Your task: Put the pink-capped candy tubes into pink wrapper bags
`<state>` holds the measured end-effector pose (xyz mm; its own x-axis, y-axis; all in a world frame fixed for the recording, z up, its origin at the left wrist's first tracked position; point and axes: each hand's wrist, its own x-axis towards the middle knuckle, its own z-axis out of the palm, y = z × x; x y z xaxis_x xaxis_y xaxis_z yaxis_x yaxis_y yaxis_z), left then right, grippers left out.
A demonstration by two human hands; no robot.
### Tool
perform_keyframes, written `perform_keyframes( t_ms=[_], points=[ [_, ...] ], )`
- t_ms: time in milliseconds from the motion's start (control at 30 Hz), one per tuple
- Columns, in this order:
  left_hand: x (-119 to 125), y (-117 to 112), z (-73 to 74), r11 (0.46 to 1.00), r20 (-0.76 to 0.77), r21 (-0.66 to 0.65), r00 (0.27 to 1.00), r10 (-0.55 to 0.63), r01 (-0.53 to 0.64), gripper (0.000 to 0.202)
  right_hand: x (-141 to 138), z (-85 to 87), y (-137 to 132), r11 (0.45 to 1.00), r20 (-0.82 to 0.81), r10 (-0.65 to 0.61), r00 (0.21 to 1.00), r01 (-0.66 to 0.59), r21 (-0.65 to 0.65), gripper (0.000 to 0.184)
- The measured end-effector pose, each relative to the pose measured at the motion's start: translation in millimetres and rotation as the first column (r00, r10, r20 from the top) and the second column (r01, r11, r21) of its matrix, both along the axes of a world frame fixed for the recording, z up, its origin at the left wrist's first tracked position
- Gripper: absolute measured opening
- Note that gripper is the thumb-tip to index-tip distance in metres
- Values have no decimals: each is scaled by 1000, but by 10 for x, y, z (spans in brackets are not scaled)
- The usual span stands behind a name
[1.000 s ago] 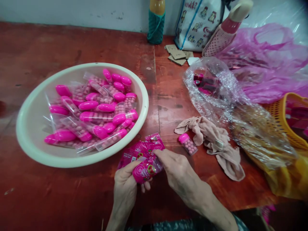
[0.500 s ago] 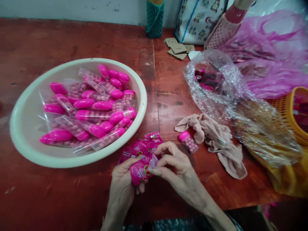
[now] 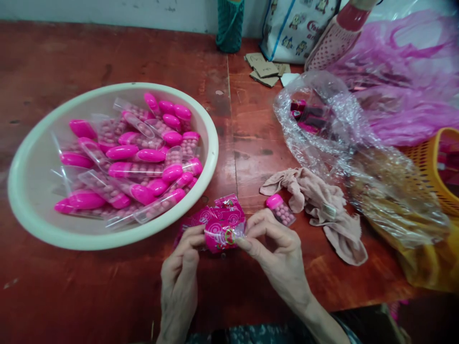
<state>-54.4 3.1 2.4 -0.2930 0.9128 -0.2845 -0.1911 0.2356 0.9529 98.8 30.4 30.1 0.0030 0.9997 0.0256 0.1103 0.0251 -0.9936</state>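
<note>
My right hand pinches the right end of a small pink printed plastic wrapper between thumb and fingertips. At its left edge, the fingers of my left hand touch the wrapper, with the thumb lifted away from it. Behind it, more pink printed wrappers lie in a pile on the red table. Just beyond my right hand lies a clear tube of pink balls with a pink cap. A large white basin on the left holds many similar pink-capped tubes.
A crumpled beige cloth lies right of the capped tube. Farther right are a clear plastic bag, a pink bag and a yellow basket. Cardboard pieces and a green-covered bottle are near the wall.
The pinched wrapper has moved slightly right and up, nearer the pile. My left thumb has come off its face, and my right hand has shifted right with it.
</note>
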Motion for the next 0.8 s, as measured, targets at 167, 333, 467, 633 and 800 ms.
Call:
perform_keyframes(
  t_ms=[167, 333, 467, 633, 800],
  points=[
    [48, 28, -41, 993, 22, 84, 996, -87, 85, 8, -112, -65, -57, 997, 33, -19, 999, 16, 75, 12],
    [136, 51, 13, 999, 144, 22, 989, -32, 29, 16, -167, -111, -142, 992, -1, -102, 995, 102, 71, 15],
    [156, 67, 61, 989, 231, -137, 969, 82, -51, 13, -43, -115, -160, 951, -272, -310, 911, 299, -82, 21],
    [100, 95, -16, 950, 297, -226, 913, 279, -217, 6, 139, -104, -103, 904, -219, -423, 879, 424, -47, 16],
    [105, 78, -43, 990, 306, -132, 948, 88, -49, 7, 134, -92, 2, 997, 206, 23, 978, -37, 65, 24]
  ],
)
